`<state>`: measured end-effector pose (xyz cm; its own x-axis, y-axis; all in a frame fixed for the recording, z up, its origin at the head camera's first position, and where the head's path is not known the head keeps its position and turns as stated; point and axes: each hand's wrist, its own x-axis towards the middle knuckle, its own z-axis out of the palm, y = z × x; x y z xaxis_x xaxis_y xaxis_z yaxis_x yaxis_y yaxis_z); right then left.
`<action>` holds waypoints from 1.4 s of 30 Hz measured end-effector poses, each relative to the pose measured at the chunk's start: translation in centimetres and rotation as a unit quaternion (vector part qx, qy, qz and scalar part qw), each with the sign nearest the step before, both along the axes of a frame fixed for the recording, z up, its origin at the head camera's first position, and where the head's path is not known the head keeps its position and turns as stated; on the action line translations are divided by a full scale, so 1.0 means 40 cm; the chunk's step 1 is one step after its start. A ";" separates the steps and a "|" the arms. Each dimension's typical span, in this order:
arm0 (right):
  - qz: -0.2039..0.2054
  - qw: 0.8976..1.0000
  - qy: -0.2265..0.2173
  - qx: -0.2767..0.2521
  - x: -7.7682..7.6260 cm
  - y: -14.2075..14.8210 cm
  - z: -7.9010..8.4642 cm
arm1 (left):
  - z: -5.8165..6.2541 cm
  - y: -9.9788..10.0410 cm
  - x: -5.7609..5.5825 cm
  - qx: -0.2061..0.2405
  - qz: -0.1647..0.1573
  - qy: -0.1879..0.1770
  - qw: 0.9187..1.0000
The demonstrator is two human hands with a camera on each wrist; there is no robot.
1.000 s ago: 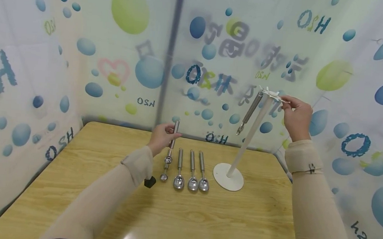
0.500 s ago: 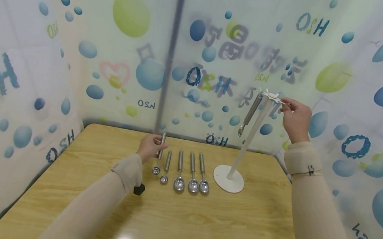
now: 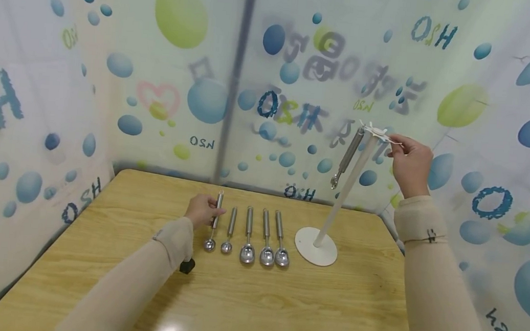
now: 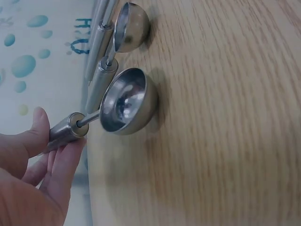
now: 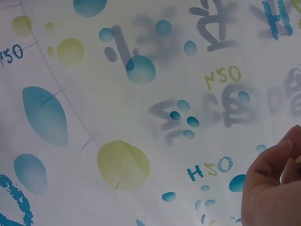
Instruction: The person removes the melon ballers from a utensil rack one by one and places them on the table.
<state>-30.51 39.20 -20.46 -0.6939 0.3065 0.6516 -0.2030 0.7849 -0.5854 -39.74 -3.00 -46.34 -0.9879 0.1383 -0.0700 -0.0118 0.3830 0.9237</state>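
Note:
My left hand (image 3: 201,210) pinches the steel handle of a round-bowled scoop (image 3: 209,244) at the left end of a row. In the left wrist view the scoop's hollow bowl (image 4: 129,101) is low over the wood, with thumb and fingers around the handle. Beside it lies a similar round scoop (image 3: 226,247). My right hand (image 3: 412,163) pinches a hook at the top of a white stand (image 3: 343,194). From another hook hangs a steel-handled utensil (image 3: 350,155) with a small head. The right wrist view shows only part of the right hand (image 5: 277,188).
Three larger oval-bowled scoops, including a middle one (image 3: 266,255), lie between the round scoops and the stand's round base (image 3: 305,246). The wooden table (image 3: 282,310) backs onto a printed curtain (image 3: 157,127). A black object (image 3: 187,266) sits at the left cuff.
My left hand has moved left and down with the round scoop, from above the neighbouring scoop to the row's left end. The right hand keeps its place on the stand.

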 end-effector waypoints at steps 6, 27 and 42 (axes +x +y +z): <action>-0.009 1.000 0.001 0.007 -0.002 0.001 -0.002 | -0.014 -0.002 -0.011 -0.028 -0.001 0.008 1.000; -0.004 1.000 -0.003 -0.006 -0.009 0.002 0.000 | -0.065 0.006 -0.017 -0.150 0.019 0.042 0.988; 0.008 1.000 -0.008 -0.014 -0.002 0.005 0.002 | -0.068 -0.016 -0.024 -0.169 -0.010 0.050 0.984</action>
<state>-30.58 39.42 -20.39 -0.7094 0.3133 0.6313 -0.2064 0.7642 -0.6111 -40.69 -3.62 -49.07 -0.9895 0.1433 -0.0182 0.0831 0.6679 0.7396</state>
